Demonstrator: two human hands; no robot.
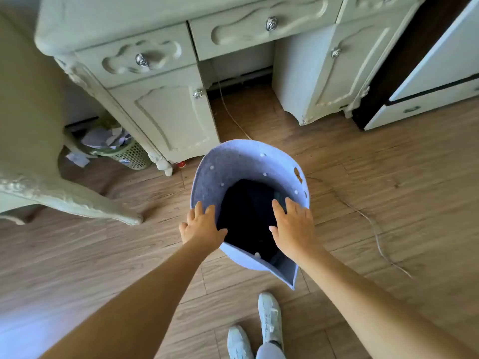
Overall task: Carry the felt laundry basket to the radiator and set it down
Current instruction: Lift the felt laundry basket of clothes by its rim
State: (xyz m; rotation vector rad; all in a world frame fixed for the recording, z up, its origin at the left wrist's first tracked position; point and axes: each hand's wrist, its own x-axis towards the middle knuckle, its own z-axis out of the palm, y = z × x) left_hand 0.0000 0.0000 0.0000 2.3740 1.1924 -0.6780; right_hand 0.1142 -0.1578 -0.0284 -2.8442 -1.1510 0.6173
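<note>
The felt laundry basket (233, 164) is pale blue-grey with small white studs. It stands on the wooden floor in the middle of the head view, its mouth towards me. Dark clothing (248, 211) fills its bottom. My left hand (202, 226) lies over the near left rim with fingers spread, the thumb on the inner side. Over the near right rim, my right hand (293, 229) is also spread flat, its fingers stretched out above the opening. Neither hand has its fingers curled around the felt.
A cream carved desk (166, 112) with silver knobs stands just beyond the basket. A green wastebasket (129, 154) full of paper sits to its left, beside a carved chair (39, 151). A thin cable (375, 229) trails across the floor at right. My shoes (269, 317) are below.
</note>
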